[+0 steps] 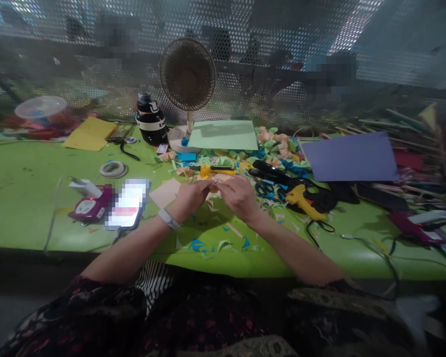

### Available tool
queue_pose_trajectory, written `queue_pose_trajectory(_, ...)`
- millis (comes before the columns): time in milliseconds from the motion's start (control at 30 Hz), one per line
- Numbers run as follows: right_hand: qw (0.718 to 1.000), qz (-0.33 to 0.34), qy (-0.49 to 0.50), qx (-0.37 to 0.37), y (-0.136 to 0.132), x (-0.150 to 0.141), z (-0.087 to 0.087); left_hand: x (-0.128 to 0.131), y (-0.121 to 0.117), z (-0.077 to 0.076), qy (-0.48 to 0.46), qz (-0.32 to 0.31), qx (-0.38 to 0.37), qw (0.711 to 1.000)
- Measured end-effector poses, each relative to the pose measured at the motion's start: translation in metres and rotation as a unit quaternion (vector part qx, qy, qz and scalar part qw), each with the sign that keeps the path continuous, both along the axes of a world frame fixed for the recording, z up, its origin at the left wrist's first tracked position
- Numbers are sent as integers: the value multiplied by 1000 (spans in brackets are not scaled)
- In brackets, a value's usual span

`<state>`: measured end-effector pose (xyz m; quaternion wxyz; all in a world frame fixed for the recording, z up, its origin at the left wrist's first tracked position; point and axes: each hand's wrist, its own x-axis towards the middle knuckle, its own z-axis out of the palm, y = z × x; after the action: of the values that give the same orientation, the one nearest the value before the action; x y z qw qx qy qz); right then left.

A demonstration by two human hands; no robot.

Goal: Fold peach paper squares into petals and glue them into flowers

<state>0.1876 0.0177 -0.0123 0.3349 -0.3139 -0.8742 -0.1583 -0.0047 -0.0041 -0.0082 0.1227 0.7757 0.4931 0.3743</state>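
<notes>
My left hand (191, 198) and my right hand (240, 197) meet over the middle of the green table, fingertips pinched close together. Between them is a small piece of peach paper (216, 184), mostly covered by the fingers. Beside my left hand lies a flat peach paper sheet (166, 193). Just beyond the hands are a yellow paper flower (205, 171) and a yellow-and-black tool (223, 171) whose kind I cannot make out. To the right of my right hand are dark-handled scissors (264, 188) and a yellow glue gun (304, 202).
Paper scraps (223, 245) litter the green table (26, 198). Left stand a lit phone (128, 204), a purple power strip (92, 206), a tape roll (113, 169) and a black bottle (150, 121). A fan (188, 74) and green sheet (225, 135) are behind, a purple sheet (351, 157) right.
</notes>
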Motion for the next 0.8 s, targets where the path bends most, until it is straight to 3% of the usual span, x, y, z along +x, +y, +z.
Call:
queue_pose_trajectory(200,1000,-8,-18,23,1,1,-2,-1,-3,2,78,12,18,997)
queue_pose_trajectory(433,999,16,21,-42,1,2,-3,-3,-3,3,129,-8,48,990)
queue_pose_trajectory(633,996,22,57,-66,-2,4,3,-5,0,-2,82,7,71,994)
queue_pose_trajectory(800,980,49,177,-80,-1,13,19,-4,5,-2,-40,7,38,998)
